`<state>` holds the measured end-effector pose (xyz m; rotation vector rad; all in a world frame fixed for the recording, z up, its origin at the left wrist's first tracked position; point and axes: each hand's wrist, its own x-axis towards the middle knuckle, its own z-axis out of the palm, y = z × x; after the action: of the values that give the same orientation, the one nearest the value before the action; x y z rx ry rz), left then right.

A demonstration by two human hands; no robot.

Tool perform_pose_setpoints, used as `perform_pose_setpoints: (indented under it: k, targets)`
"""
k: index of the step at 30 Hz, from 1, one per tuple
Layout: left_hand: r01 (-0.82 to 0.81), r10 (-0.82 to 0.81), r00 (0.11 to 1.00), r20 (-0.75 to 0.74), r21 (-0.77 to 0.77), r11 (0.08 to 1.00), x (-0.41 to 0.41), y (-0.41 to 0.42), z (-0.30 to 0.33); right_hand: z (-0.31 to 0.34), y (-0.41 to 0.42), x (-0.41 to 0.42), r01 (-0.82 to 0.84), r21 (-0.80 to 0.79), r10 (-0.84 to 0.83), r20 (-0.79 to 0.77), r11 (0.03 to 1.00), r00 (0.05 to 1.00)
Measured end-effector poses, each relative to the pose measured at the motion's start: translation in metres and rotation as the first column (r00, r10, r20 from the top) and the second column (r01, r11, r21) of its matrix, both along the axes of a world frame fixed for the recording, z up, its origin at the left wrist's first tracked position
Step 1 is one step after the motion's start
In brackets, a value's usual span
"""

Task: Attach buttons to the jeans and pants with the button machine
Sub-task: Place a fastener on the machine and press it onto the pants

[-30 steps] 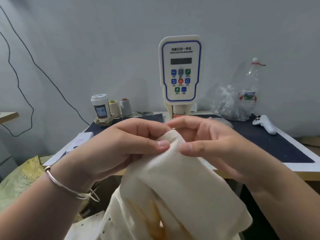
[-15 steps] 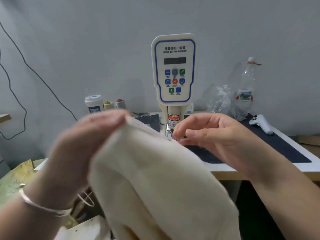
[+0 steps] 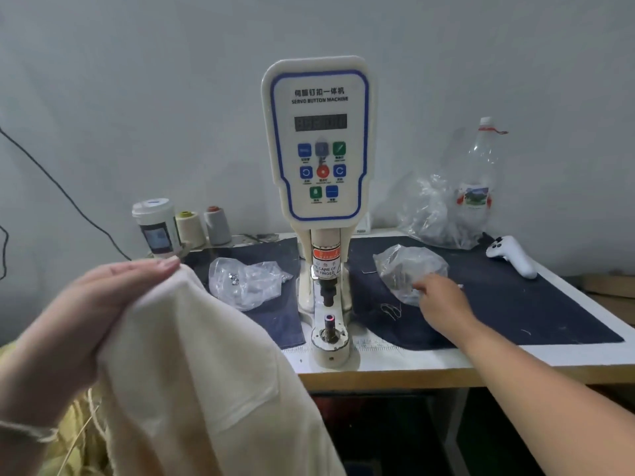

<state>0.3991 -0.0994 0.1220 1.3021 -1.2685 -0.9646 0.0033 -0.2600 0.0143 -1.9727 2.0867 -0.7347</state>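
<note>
The left hand, raised left of the button machine, grips a fold of cream cloth, fingers laid along its top edge, thumb hidden beneath. The right arm stretches out to the machine's right, its hand reaching into a clear plastic bag, fingers apparently curled.

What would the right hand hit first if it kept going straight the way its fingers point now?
The right hand points up-left at the clear plastic bag on the dark mat; its fingertips look already at the bag's edge, though contact is unclear. Probably that bag first.
</note>
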Motion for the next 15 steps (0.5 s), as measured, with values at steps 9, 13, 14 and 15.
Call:
perform_pose_setpoints:
  k: [9,13,14,15]
  targets:
    - [-0.383,0.369,0.872,-0.321,0.021,0.923,-0.001,-0.061,-0.037,-0.008,-0.046,0.009,0.143,0.142,-0.136,-0.058,0.980,0.989]
    - [-0.337,0.324,0.939,-0.114,-0.117,0.934,-0.027,-0.092,-0.068,-0.015,-0.050,0.009,0.173,0.124,-0.169,-0.041,0.977,0.985]
    - [-0.317,0.320,0.947,0.006,-0.130,0.939,-0.032,-0.100,-0.078,-0.016,-0.049,0.009,0.175,0.112,-0.172,-0.036,0.978,0.985]
    - [-0.303,0.320,0.940,0.123,-0.134,0.943,-0.037,-0.108,-0.089,-0.016,-0.049,0.009,0.175,0.101,-0.173,-0.027,0.979,0.984]
